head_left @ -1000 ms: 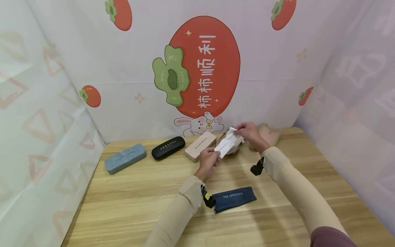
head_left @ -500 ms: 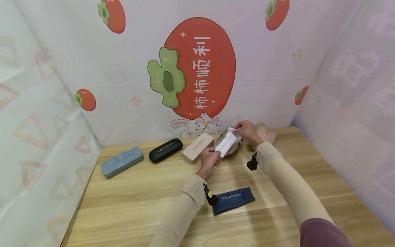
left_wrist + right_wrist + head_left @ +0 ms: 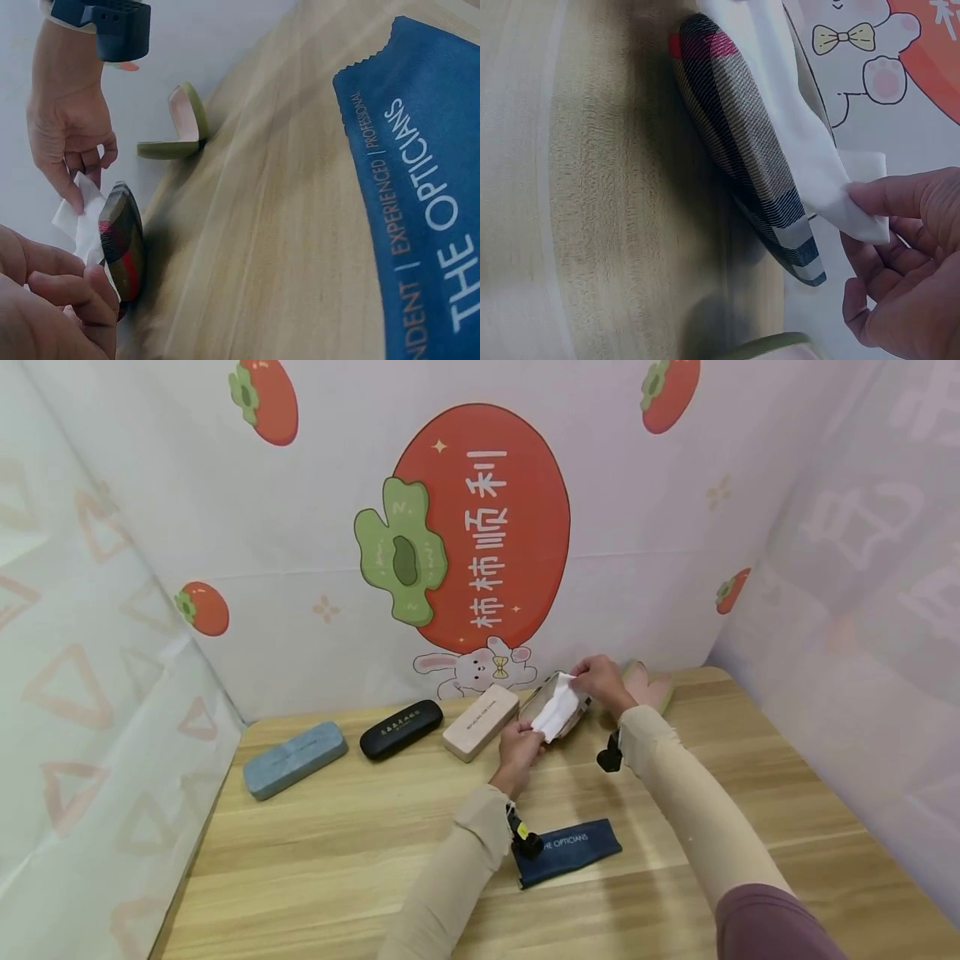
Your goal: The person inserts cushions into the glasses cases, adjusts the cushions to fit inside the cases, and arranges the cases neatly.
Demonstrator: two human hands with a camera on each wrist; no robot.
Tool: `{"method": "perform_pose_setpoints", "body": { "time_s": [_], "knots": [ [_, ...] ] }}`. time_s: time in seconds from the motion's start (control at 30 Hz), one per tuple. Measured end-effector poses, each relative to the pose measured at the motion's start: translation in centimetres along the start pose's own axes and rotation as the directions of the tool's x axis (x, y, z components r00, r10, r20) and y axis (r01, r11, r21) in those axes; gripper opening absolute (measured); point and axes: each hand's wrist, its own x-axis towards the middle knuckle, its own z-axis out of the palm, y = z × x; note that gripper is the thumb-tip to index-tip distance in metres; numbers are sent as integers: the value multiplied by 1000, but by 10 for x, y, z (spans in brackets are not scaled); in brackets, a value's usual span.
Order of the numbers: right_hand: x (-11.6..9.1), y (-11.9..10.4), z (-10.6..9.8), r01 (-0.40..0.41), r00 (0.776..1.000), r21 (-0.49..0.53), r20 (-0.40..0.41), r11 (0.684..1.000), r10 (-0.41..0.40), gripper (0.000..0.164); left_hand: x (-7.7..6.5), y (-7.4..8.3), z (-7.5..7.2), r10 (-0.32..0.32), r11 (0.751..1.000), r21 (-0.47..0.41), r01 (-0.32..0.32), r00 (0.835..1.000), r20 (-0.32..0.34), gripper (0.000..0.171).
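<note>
In the head view my left hand [image 3: 517,752] pinches the near end of a white cloth [image 3: 555,713]. The far end is between the thumb and fingers of my right hand [image 3: 604,683]. The cloth lies lengthwise over an open plaid glasses case [image 3: 742,135], its lower part down inside the rim in the right wrist view. The lid, pale inside, stands up behind the cloth. Beside my right hand, partly hidden by it, is an open green glasses case [image 3: 174,139] with a pink lining.
Left of my hands lie a beige glasses case [image 3: 480,723], a black one [image 3: 401,730] and a blue one [image 3: 295,760]. A navy cloth pouch [image 3: 573,852] printed with "THE OPTICIANS" is near my left wrist. A printed curtain [image 3: 315,527] backs the wooden table [image 3: 337,860].
My left hand has shifted right toward the plaid case, and the white cloth has come lower over it. The right hand has stayed nearly in place. The view has turned slightly.
</note>
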Motion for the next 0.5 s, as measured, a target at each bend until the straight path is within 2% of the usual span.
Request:
{"method": "perform_pose_setpoints", "body": {
  "time_s": [0.17, 0.3, 0.5],
  "knots": [
    [2, 2, 2, 2, 1000, -3, -16, 1000, -2, 18, -1, -1, 2, 26, 999, 24, -28, 998, 58, 31],
    [4, 5, 3, 29, 999, -52, -24, 998, -30, 16, 1, -1, 2, 27, 999, 25, -30, 992, 120, 36],
    [10, 14, 7, 57, 997, -160, -42, 985, -65, 13, 0, -5, 1, -16, 999, 45, 4, 967, 255, 42]
  ]
}}
